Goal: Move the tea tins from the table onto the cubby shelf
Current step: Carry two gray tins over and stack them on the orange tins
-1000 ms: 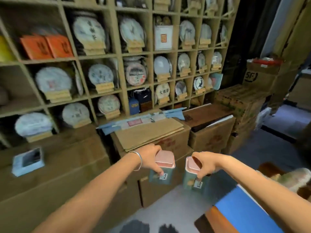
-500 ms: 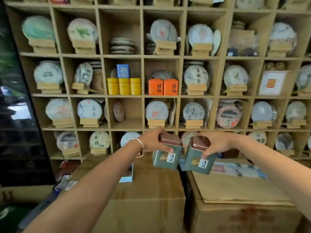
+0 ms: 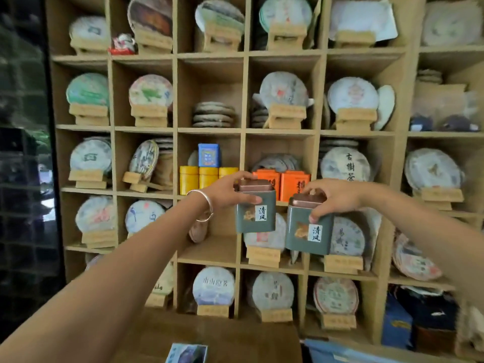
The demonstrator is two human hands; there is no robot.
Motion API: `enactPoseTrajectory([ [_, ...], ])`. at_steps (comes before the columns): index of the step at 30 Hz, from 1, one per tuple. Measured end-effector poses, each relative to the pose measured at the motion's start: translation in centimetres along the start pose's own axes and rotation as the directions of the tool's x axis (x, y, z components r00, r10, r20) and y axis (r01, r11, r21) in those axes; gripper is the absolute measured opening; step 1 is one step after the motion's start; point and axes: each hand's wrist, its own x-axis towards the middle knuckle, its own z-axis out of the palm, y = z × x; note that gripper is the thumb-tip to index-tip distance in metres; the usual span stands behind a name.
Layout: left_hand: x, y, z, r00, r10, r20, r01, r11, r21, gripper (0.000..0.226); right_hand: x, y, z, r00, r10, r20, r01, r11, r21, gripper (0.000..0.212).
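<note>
Probably a tea shop: cubby shelf (image 3: 243,132) displaying wrapped tea cakes (image 3: 285,91).

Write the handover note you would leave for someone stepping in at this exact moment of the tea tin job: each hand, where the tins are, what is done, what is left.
Left hand: grips one green tea tin by its copper lid.
Right hand: grips the second green tin the same way.
Both tins are upright, in the air in front of the cubby shelf, near the orange boxes and yellow tins.
Done: both tins are off the table.
Left: set both tins in a cubby and let go.
</note>
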Motion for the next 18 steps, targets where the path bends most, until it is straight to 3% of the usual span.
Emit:
enactPoseTrajectory([
  [10, 17.7, -2.2, -3.8, 0.999, -0.048, -0.021, 0.048, 0.999, 0.004, 0.057, 11.8, 8.6, -6.2, 0.972, -0.008, -0.235, 0.046, 0.986, 0.157, 0.068],
  [18, 24.9, -3.8, -4.9, 0.999, 0.039, -0.032, -0.040, 0.999, -0.022, 0.065, 18.9, 11.0, -8.7, 0.921, 0.001, -0.389, 0.080, 0.978, 0.191, 0.068],
])
